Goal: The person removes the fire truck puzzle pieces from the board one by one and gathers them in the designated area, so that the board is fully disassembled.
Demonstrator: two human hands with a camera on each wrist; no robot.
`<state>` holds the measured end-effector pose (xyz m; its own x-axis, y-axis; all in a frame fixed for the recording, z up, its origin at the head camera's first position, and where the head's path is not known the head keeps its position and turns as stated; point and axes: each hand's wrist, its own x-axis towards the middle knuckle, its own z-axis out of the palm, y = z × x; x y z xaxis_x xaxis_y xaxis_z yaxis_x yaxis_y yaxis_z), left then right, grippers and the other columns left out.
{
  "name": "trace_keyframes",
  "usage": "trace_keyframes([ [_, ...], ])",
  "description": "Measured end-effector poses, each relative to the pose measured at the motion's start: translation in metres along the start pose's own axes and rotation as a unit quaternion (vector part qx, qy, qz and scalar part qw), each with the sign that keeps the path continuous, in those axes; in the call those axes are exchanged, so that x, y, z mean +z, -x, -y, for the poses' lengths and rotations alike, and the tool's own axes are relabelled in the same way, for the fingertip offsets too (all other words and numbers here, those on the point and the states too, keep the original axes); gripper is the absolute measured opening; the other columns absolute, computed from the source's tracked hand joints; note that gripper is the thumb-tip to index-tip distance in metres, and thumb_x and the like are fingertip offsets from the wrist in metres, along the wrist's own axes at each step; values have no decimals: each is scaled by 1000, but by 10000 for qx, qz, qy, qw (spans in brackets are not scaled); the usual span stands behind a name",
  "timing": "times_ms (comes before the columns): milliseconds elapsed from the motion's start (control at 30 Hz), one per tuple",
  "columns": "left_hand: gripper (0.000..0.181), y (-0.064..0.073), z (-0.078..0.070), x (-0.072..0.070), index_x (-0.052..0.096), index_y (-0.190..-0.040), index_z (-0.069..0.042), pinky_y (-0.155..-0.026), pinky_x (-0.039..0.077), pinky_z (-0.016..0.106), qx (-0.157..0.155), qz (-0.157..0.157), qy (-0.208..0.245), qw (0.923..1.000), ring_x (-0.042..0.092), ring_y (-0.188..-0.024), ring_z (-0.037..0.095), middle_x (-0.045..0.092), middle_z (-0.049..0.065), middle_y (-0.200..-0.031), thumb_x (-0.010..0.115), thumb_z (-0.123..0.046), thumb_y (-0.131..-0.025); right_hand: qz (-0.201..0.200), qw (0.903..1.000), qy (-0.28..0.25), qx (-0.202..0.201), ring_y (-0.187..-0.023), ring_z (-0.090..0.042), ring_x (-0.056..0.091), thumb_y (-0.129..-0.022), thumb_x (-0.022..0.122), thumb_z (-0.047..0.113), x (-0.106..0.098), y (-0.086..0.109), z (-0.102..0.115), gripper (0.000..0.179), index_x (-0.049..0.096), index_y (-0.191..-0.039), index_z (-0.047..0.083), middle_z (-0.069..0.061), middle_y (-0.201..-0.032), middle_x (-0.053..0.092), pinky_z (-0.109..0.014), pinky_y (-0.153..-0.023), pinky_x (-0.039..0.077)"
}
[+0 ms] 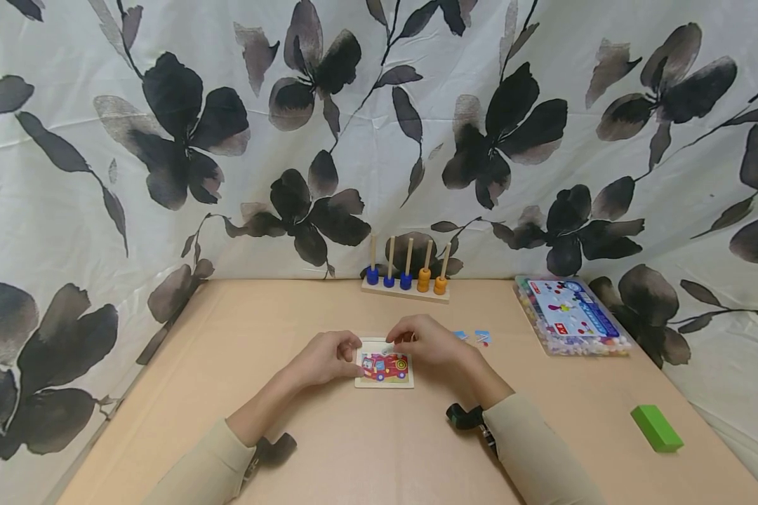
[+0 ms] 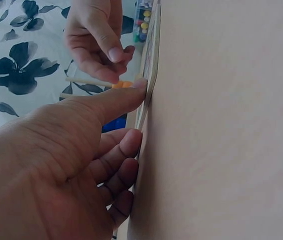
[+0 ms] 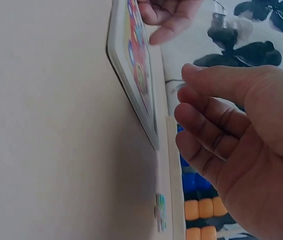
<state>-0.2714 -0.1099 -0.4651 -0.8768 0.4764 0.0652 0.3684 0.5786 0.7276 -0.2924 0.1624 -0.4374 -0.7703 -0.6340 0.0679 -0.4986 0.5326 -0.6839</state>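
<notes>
The left hand (image 1: 323, 360) pinches the left side of a small picture puzzle (image 1: 384, 383), its thumb over the frame and its other fingers bent against the edge. Whether the puzzle lies fully flat under these fingers, I cannot tell. The right hand (image 1: 434, 342) hangs over the puzzle's upper right corner, fingers loosely curled, thumb and fingertips apart, and covers that corner from above. Between the two hands a red vehicle shows on the puzzle's face.

Just beyond the right hand's knuckles, to the right, lie two small puzzle pieces (image 1: 483, 338) on the table (image 1: 328, 449); that hand partly hides the nearer one. Farther ahead of the fingers stands a wooden peg rack (image 1: 404, 293), blue beads on its three left pegs and orange on the two right ones. Well off to the right of the right fingers sits a clear box of beads (image 1: 571, 315); nearer the body on that side lies a green block (image 1: 657, 428). Behind everything hangs a flowered cloth (image 1: 391, 154).
</notes>
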Motion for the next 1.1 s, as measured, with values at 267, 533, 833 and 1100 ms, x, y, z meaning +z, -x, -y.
trace_keyframes([
  [267,49,0,-1,1,70,-115,-2,-69,46,26,24,21,-26,10000,56,-75,13,64,0,-83,93,-26,-78,172,9998,20,-30,-101,-16,63,-98,70,8,11,-4,9,17,77,-114,6,-6,-112,73,-33,-91,54],
  [533,50,0,0,2,70,-116,-3,-68,46,26,19,14,-59,10000,56,-74,12,63,-4,-82,92,-27,-78,264,9996,-46,-109,-94,-16,62,-97,71,5,18,-8,16,21,75,-117,3,-10,-111,73,-27,-85,55],
  [833,50,-1,2,1,70,-116,-4,-69,46,25,36,1,-90,10000,56,-74,11,64,-3,-82,92,-28,-78,338,9990,253,-162,-92,-15,60,-96,73,7,28,-14,18,23,74,-118,3,-7,-108,71,-27,-82,52],
  [1100,50,0,1,0,70,-115,-4,-70,47,26,60,-9,-128,9999,56,-74,10,63,-5,-81,92,-29,-78,310,9984,464,-39,-88,-12,58,-97,72,8,35,-17,19,18,76,-115,5,-4,-103,68,-25,-76,50],
])
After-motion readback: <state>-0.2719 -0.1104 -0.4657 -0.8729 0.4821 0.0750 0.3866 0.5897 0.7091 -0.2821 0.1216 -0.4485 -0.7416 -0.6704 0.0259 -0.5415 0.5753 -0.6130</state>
